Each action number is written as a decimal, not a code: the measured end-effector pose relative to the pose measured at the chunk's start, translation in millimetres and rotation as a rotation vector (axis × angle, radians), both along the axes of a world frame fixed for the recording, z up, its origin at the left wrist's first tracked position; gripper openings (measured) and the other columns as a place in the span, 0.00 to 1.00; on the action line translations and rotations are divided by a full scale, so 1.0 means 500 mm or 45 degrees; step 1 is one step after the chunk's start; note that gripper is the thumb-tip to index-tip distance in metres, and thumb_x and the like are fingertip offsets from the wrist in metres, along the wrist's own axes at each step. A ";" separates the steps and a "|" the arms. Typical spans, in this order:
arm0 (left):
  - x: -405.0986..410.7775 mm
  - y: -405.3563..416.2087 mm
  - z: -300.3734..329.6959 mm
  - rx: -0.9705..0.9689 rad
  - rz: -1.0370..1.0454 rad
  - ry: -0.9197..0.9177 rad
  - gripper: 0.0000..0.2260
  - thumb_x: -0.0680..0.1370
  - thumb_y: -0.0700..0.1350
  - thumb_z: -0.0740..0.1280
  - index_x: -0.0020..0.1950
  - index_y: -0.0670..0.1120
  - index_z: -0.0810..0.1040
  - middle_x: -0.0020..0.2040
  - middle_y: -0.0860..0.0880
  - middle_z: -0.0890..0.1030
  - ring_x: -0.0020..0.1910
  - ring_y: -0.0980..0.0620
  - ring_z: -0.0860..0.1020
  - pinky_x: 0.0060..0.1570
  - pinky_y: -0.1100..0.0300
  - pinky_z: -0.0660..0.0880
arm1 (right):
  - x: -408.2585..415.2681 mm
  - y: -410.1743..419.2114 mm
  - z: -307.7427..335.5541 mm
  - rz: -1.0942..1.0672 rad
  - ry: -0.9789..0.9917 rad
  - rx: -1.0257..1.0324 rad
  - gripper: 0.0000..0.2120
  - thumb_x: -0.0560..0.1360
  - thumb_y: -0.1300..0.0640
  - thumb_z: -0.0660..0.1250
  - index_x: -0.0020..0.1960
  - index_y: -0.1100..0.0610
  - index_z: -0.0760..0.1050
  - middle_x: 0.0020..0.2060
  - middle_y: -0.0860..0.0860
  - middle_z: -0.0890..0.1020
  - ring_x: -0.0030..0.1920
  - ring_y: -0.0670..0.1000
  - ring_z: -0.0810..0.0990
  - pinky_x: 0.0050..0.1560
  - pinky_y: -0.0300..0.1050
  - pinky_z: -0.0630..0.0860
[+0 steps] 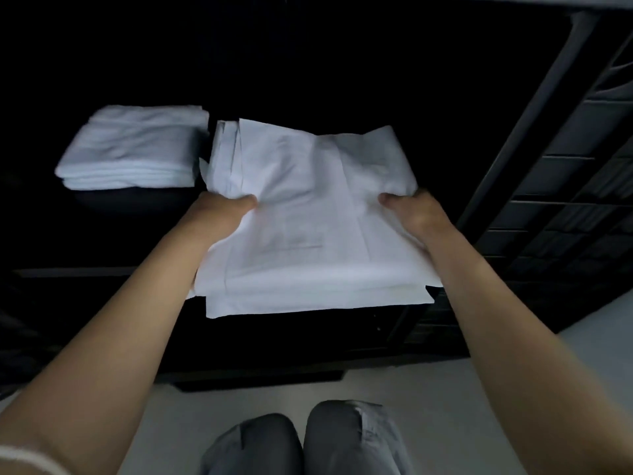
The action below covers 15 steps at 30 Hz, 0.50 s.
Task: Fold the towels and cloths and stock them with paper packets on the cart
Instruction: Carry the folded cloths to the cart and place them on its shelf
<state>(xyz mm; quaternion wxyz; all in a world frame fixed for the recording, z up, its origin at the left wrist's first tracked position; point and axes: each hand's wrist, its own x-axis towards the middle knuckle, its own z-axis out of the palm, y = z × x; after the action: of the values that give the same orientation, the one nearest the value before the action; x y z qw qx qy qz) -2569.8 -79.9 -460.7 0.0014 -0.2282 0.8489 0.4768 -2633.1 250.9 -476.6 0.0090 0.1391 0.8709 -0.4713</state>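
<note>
We are gripping the folded white cloth (301,214) between our left hand (222,214) and right hand (416,212), thumbs pinching on top; a towel stack (133,149) is lying beyond the left hand.

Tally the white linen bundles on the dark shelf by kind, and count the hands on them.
Folded towel stack, untouched at the left: 1
Folded thin cloth bundle, held at both sides: 1
Hands gripping the bundle, left hand and right hand: 2
Total: 2 bundles, 2 hands
</note>
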 end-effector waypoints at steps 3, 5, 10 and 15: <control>-0.001 0.001 -0.010 -0.107 0.000 -0.014 0.36 0.74 0.67 0.68 0.74 0.46 0.71 0.61 0.49 0.77 0.50 0.47 0.74 0.47 0.55 0.69 | -0.006 -0.016 -0.014 0.075 0.088 0.282 0.42 0.79 0.41 0.66 0.84 0.56 0.50 0.77 0.61 0.68 0.75 0.64 0.69 0.73 0.53 0.68; 0.001 0.011 -0.009 -0.189 0.048 -0.006 0.42 0.74 0.67 0.69 0.80 0.46 0.60 0.70 0.44 0.73 0.53 0.45 0.74 0.47 0.53 0.71 | -0.004 -0.026 -0.016 0.145 0.226 0.524 0.38 0.81 0.44 0.63 0.84 0.51 0.49 0.79 0.61 0.61 0.77 0.66 0.64 0.75 0.57 0.64; 0.019 0.032 -0.016 -0.832 -0.108 0.438 0.39 0.77 0.55 0.70 0.83 0.57 0.51 0.80 0.45 0.55 0.74 0.36 0.61 0.64 0.38 0.71 | 0.001 -0.034 -0.022 0.391 0.551 0.829 0.22 0.83 0.55 0.59 0.77 0.46 0.71 0.80 0.50 0.64 0.80 0.58 0.59 0.78 0.61 0.60; 0.088 0.052 0.008 -1.093 -0.391 0.790 0.25 0.78 0.45 0.70 0.76 0.54 0.72 0.72 0.48 0.75 0.70 0.41 0.71 0.66 0.42 0.71 | 0.018 -0.031 -0.011 0.412 0.516 0.755 0.20 0.84 0.54 0.57 0.75 0.47 0.75 0.75 0.49 0.73 0.78 0.56 0.66 0.78 0.58 0.63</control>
<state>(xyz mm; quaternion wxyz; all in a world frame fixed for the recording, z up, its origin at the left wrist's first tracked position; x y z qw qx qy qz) -2525.8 -53.7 -456.6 -0.2725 0.0693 0.9512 0.1271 -2624.2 235.6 -482.1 -0.1296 -0.0993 0.9641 -0.2096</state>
